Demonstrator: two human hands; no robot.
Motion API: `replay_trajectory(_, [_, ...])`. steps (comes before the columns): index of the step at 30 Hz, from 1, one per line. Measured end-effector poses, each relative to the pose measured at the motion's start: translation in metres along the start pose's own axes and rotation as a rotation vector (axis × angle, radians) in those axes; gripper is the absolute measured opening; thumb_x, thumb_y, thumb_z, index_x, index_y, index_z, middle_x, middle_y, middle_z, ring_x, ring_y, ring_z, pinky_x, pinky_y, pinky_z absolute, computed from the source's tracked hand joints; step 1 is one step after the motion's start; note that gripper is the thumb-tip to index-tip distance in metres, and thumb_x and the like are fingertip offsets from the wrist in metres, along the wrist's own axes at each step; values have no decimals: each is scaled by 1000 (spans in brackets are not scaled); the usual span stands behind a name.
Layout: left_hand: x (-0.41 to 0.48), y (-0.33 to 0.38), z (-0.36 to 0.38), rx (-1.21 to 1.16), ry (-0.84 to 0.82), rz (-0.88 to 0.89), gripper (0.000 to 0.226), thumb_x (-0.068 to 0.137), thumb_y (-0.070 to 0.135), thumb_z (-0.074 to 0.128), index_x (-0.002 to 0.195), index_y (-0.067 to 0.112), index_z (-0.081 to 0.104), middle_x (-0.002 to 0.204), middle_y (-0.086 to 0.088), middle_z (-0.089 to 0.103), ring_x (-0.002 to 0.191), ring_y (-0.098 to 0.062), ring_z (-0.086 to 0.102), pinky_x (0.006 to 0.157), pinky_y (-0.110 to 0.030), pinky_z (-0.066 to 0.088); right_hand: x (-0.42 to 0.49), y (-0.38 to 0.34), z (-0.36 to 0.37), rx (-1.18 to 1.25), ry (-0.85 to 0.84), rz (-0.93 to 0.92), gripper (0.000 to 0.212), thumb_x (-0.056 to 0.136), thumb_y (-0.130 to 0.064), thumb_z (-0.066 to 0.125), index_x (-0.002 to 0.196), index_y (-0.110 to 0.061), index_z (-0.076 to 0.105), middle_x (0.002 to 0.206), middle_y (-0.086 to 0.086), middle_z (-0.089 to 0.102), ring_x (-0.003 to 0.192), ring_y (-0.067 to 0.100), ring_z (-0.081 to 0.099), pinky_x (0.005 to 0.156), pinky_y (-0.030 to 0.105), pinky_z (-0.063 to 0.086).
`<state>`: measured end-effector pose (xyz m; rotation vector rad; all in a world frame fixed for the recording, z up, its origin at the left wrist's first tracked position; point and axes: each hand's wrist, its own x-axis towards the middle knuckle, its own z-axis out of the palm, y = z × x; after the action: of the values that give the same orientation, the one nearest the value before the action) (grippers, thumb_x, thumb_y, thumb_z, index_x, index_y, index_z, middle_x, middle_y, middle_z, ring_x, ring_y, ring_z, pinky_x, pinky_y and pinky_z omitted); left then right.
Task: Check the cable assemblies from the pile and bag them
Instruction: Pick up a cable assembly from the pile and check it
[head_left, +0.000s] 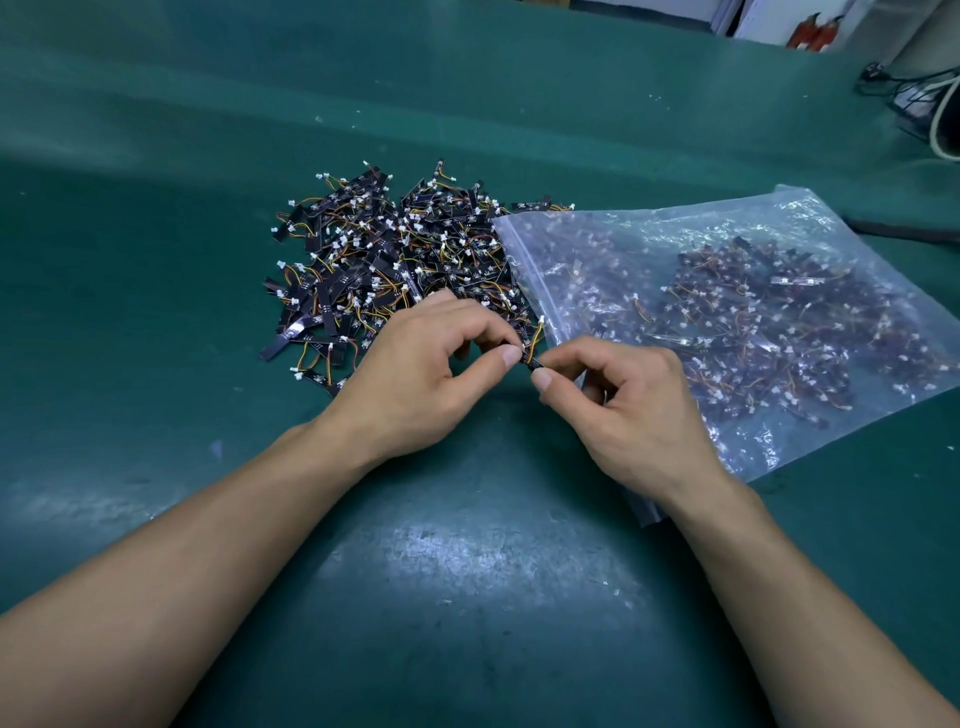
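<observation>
Right now both hands are busy with one little cable, held just off the near corner of the plastic bag's zip edge. The left hand pinches one end between thumb and forefinger. The right hand pinches the other end the same way, and its remaining fingers are curled in. The short orange and yellow wires stick up between the two pinches, with a white plug at the tip. My guess is it is being looked over before it goes in.

The pile of unchecked ones lies on the left of the bag, and the zip edge lies right against its fringe. The bag already holds a good many. Everything sits on a green table.

What worries me is that meeting of pile and bag. Loose pieces could be swept in unchecked when the mouth is lifted, or checked ones could spill back out. I cannot tell whether the zip is open. The held piece is tiny, so a loose pinch could drop it into the heap, and a hard tug might pull a wire from its plug.

As for writing, the black strips carry small pale marks, too fine to read. I can make out no brand or label on the bag.
</observation>
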<state>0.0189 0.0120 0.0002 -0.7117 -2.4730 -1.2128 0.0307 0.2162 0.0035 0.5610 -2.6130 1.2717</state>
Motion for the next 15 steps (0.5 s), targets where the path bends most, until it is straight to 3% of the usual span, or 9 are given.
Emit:
replay_trajectory(9, [0,0,0,-27,5,-36,9,90,24,67,93,20,74,83,21,65,81,-6,54,73,-17,40,1,2,0,-7,37,-30,13,88,-24,67,78,-31,70,63,-9,65,47,12,50,50,19,39])
replay_trajectory(15, [0,-1,3,-20,-11,-28,11,90,25,67,86,17,72,79,16,64,76,-11,53,73,-29,44,2,3,-2,-24,-21,-3,9,87,-25,69,79,-24,74,65,-16,65,49,11,52,53,17,38])
